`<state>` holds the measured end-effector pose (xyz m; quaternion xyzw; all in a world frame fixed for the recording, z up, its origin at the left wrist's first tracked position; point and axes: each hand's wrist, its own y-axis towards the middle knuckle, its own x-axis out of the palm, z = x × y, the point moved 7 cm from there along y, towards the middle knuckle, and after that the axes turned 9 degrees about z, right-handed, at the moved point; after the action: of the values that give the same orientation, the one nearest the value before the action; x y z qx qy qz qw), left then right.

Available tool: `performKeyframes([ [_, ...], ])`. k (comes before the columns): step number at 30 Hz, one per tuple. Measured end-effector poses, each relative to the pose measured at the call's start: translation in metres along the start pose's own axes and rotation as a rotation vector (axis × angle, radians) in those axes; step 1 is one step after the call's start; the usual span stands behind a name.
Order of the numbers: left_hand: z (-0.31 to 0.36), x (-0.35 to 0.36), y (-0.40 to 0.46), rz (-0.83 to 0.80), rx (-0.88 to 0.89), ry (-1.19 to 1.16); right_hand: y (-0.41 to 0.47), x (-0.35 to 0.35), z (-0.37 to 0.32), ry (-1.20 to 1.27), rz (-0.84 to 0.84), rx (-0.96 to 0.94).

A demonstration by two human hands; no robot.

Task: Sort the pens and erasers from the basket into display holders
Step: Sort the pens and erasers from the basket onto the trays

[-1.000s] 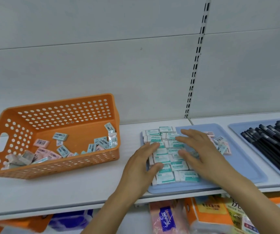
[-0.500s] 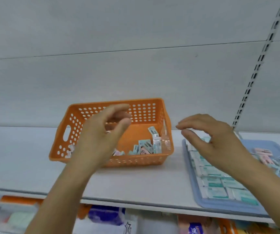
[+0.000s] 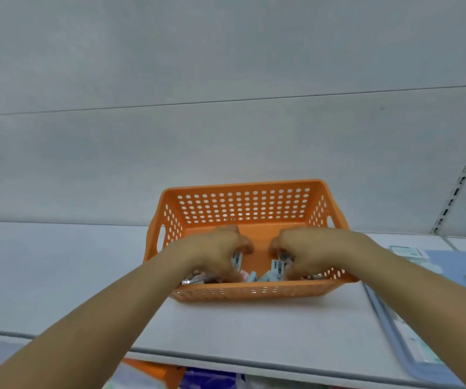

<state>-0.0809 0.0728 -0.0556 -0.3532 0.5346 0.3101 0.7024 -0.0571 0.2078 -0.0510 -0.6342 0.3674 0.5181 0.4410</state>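
Observation:
An orange perforated basket (image 3: 243, 203) stands on the white shelf, in the middle of the view. Several small wrapped erasers (image 3: 254, 276) lie along its near wall. Both my hands are down inside it, fingers curled. My left hand (image 3: 212, 251) pinches an upright eraser (image 3: 237, 261) at its fingertips. My right hand (image 3: 316, 248) grips another eraser (image 3: 279, 266). My palms and wrists hide the rest of the pile. No pens are in view.
A blue tray (image 3: 450, 265) with rows of erasers (image 3: 407, 251) lies at the right edge, close to the basket. The white shelf (image 3: 57, 276) stretches left. A slotted upright rail (image 3: 462, 178) runs up the back wall. Packaged goods sit below the shelf edge.
Both hands left the erasers on the blue tray, swung left over the shelf and dropped into the basket, where the fingers closed on erasers. The view turned left with them.

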Motion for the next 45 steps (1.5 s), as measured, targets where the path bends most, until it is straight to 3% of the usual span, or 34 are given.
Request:
performKeyframes([
  [3,-0.003,0.008,0.003,-0.089,-0.040,-0.056,0.005,0.004,0.006,0.029,-0.050,0.081],
  [7,-0.005,0.002,0.011,0.019,-0.028,-0.091,0.005,0.007,0.007,0.030,-0.092,0.068],
  [12,-0.015,-0.001,0.009,0.057,-0.096,-0.199,0.000,0.012,0.005,-0.146,-0.095,0.021],
  [14,-0.020,-0.012,0.007,0.129,-0.178,-0.431,0.001,0.009,0.005,-0.142,-0.040,0.013],
  [19,-0.025,-0.033,-0.005,0.278,-0.364,-1.282,0.009,-0.022,0.003,-0.052,0.189,-0.011],
  [21,-0.025,-0.037,-0.010,0.331,-0.385,-1.451,0.009,-0.022,0.005,-0.042,0.125,0.001],
  [25,-0.023,-0.036,-0.023,0.337,-0.378,-1.714,0.003,0.002,0.004,-0.039,-0.180,0.050],
  [31,-0.019,-0.022,-0.033,0.329,-0.369,-1.813,0.008,0.017,-0.011,0.038,-0.213,-0.042],
  [45,-0.021,-0.014,-0.032,0.369,-0.429,-1.973,0.010,0.013,-0.015,0.343,-0.252,0.020],
])
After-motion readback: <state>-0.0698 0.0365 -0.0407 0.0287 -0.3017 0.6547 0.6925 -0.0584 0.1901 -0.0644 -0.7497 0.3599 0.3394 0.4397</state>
